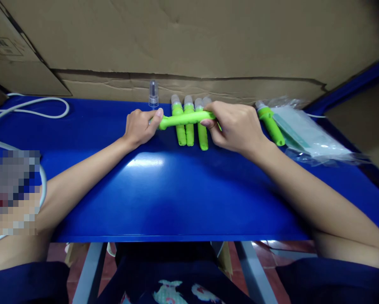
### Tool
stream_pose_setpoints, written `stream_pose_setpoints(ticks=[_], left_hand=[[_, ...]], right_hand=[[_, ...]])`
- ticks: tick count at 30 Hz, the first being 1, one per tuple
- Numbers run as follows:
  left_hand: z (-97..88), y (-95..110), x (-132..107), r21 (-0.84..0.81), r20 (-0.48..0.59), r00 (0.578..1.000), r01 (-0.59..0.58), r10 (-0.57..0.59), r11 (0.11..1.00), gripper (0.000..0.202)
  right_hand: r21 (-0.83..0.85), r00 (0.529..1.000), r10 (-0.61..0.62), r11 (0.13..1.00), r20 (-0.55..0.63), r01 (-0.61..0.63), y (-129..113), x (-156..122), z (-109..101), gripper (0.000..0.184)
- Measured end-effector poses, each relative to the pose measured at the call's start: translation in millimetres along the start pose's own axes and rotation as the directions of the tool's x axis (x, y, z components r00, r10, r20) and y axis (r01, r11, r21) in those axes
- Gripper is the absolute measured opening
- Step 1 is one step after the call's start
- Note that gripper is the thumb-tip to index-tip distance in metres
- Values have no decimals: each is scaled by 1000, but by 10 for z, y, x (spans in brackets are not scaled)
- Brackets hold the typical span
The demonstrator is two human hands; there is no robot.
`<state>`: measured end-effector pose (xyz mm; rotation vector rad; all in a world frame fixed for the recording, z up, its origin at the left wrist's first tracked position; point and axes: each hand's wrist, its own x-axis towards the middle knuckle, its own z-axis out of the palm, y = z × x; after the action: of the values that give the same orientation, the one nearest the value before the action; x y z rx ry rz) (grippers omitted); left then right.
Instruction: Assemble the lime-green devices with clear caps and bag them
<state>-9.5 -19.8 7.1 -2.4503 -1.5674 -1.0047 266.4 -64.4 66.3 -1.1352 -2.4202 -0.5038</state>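
Note:
A bright green tube (186, 119) is held level above the table between my two hands. My left hand (141, 126) is closed on its left end, with the thumb along the top. My right hand (236, 126) pinches its right end between thumb and fingers. Beneath and behind it, several similar green tubes with translucent caps lie side by side, among them one tube (180, 134) near the middle. A clear domed cap (153, 95) stands upright behind my left hand. Another capped green tube (273, 128) lies right of my right hand.
Plastic-wrapped white and pale green packets (309, 131) lie at the right of the blue table (176, 198). Cardboard (189, 38) walls the back. A white cable (46, 105) loops at the left, near a pixelated patch.

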Motion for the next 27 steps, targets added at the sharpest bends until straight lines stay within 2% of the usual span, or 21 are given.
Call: stream_pose_setpoints(ticks=[3,6,10,14,18,23,27], left_hand=[[-2,13,-7,63,12,1000,27,-28,998,92],[-18,45,-28,109,45,999,-3,-2,994,85],[-29,71,-43,108,54,998,-33,27,994,81],[-19,53,-12,55,24,998,55,-56,997,85],[-3,21,15,-13,-4,995,104,-104,995,90],[7,9,8,6,15,998,62,-62,998,89],[-3,16,0,33,49,997,53,-54,998,88]], right_hand=[[44,993,112,993,42,-114,-29,5,11,39],[182,967,236,951,97,-251,-20,30,65,56],[310,937,281,889,210,-336,6,61,115,70],[314,964,242,912,114,-266,-42,52,53,61],[256,990,138,957,15,-137,-77,27,3,51],[157,1000,9,988,1,-9,-12,5,31,41],[5,999,22,1000,48,-22,-18,-5,11,38]])
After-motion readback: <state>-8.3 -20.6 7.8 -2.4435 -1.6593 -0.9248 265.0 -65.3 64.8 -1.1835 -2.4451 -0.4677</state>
